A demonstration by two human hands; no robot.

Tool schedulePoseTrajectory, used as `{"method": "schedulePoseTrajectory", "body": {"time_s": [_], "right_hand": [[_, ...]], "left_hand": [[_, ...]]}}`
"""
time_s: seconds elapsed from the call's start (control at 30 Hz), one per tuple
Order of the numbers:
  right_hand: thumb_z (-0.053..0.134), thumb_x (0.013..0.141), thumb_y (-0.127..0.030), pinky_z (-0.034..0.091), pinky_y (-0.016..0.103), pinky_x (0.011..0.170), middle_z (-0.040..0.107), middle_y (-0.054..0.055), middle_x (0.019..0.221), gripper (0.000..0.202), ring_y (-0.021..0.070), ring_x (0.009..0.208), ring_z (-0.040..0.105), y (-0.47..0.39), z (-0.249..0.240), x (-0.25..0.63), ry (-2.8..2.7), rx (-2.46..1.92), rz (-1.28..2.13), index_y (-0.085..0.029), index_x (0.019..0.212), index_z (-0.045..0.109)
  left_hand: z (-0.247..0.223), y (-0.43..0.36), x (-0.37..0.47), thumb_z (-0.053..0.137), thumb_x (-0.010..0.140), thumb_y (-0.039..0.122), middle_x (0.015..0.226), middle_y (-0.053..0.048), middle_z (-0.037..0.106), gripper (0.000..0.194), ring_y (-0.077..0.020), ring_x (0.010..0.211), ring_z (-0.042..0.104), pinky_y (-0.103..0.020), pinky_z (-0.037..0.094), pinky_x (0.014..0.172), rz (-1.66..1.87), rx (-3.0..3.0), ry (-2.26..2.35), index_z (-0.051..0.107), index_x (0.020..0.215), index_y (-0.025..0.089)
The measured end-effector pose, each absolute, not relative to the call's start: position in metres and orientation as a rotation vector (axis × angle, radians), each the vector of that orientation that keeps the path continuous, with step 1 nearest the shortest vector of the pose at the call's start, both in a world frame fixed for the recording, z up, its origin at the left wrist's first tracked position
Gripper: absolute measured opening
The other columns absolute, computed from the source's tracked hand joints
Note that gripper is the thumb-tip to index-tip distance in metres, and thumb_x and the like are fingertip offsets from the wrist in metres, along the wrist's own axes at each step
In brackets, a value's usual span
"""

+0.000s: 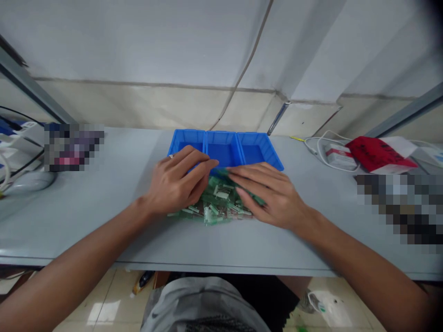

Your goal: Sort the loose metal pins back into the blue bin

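A heap of small green, see-through pieces with whitish strips point(221, 203) lies on the table in front of me. At its left side is my left hand point(182, 180), with the fingers bent and drawn together. Whatever may be between those fingertips is hidden. From the right, my right hand point(273, 191) reaches over the heap with its fingers stretched out, touching green pieces beneath them. Directly behind both hands stand three joined blue bins point(223, 147). The left hand partly covers the left bin.
On the grey table point(221, 251), a computer mouse point(32, 181) and cables sit at far left. A red and white packet point(380, 154), a small white box point(339, 156) and a white cable lie at right. Blurred-out items flank both sides; a wall point(155, 106) rises behind.
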State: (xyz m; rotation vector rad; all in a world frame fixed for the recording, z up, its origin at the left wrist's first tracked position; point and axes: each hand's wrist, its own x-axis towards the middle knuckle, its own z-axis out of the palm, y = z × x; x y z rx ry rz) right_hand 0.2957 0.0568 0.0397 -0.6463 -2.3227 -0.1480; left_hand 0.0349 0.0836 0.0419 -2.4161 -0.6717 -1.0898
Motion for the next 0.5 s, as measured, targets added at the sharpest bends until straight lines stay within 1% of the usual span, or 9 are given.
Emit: {"method": "schedulePoseTrajectory", "body": {"time_s": [0.07, 0.13, 0.2, 0.27, 0.33, 0.37, 0.43, 0.5], "right_hand": [[0.065, 0.092, -0.009, 0.061, 0.046, 0.098, 0.074, 0.014, 0.129, 0.04, 0.0258, 0.114, 0.073, 0.052, 0.044, 0.295, -2.166, -0.727, -0.055, -0.018, 0.131, 0.07], [0.066, 0.092, -0.008, 0.06, 0.046, 0.104, 0.072, 0.012, 0.133, 0.042, 0.0257, 0.12, 0.07, 0.048, 0.048, 0.294, -2.02, -0.805, 0.146, -0.022, 0.132, 0.071], [0.066, 0.093, -0.01, 0.058, 0.05, 0.107, 0.067, 0.01, 0.141, 0.044, 0.0275, 0.13, 0.065, 0.046, 0.051, 0.293, -1.904, -0.814, 0.442, -0.027, 0.133, 0.07], [0.065, 0.094, -0.011, 0.06, 0.051, 0.105, 0.057, 0.009, 0.152, 0.045, 0.0292, 0.136, 0.06, 0.044, 0.053, 0.291, -1.835, -0.763, 0.71, -0.03, 0.135, 0.069], [0.064, 0.095, -0.012, 0.062, 0.049, 0.102, 0.049, 0.01, 0.159, 0.044, 0.028, 0.13, 0.065, 0.043, 0.051, 0.288, -1.825, -0.725, 0.824, -0.029, 0.135, 0.068], [0.063, 0.095, -0.012, 0.063, 0.048, 0.102, 0.05, 0.011, 0.158, 0.044, 0.0262, 0.124, 0.068, 0.043, 0.05, 0.287, -1.844, -0.725, 0.799, -0.028, 0.136, 0.068], [0.064, 0.095, -0.01, 0.063, 0.045, 0.102, 0.061, 0.009, 0.147, 0.052, 0.022, 0.112, 0.074, 0.042, 0.047, 0.285, -1.92, -0.762, 0.613, -0.03, 0.143, 0.062], [0.065, 0.092, -0.006, 0.063, 0.041, 0.101, 0.071, 0.006, 0.132, 0.07, 0.0186, 0.101, 0.076, 0.042, 0.045, 0.285, -2.012, -0.767, 0.312, -0.032, 0.154, 0.049]], "left_hand": [[0.042, 0.084, 0.033, 0.059, 0.09, 0.006, 0.11, -0.01, 0.073, 0.041, -0.021, 0.096, 0.069, -0.033, 0.058, 0.077, -1.122, -2.405, -0.678, 0.062, 0.128, 0.018], [0.043, 0.084, 0.032, 0.057, 0.091, 0.004, 0.122, -0.012, 0.07, 0.05, -0.0225, 0.107, 0.068, -0.036, 0.059, 0.084, -1.113, -2.413, -0.665, 0.058, 0.138, 0.023], [0.044, 0.084, 0.032, 0.058, 0.092, 0.006, 0.13, -0.012, 0.067, 0.053, -0.0247, 0.118, 0.066, -0.039, 0.059, 0.091, -1.092, -2.424, -0.62, 0.056, 0.142, 0.026], [0.045, 0.083, 0.033, 0.064, 0.092, 0.009, 0.129, -0.011, 0.068, 0.051, -0.0261, 0.122, 0.064, -0.041, 0.059, 0.095, -1.114, -2.428, -0.571, 0.059, 0.14, 0.027], [0.046, 0.081, 0.034, 0.067, 0.092, 0.009, 0.118, -0.009, 0.073, 0.045, -0.0241, 0.114, 0.067, -0.039, 0.06, 0.092, -1.197, -2.449, -0.548, 0.063, 0.134, 0.025], [0.047, 0.08, 0.035, 0.067, 0.092, 0.008, 0.111, -0.008, 0.075, 0.042, -0.0216, 0.106, 0.07, -0.036, 0.06, 0.088, -1.252, -2.471, -0.557, 0.066, 0.13, 0.024], [0.049, 0.077, 0.037, 0.068, 0.094, 0.01, 0.098, -0.004, 0.077, 0.033, -0.0151, 0.087, 0.071, -0.028, 0.059, 0.078, -1.362, -2.514, -0.653, 0.069, 0.124, 0.021], [0.05, 0.073, 0.04, 0.071, 0.094, 0.017, 0.091, -0.002, 0.077, 0.026, -0.0099, 0.073, 0.07, -0.021, 0.055, 0.066, -1.472, -2.54, -0.832, 0.072, 0.12, 0.02]]}}
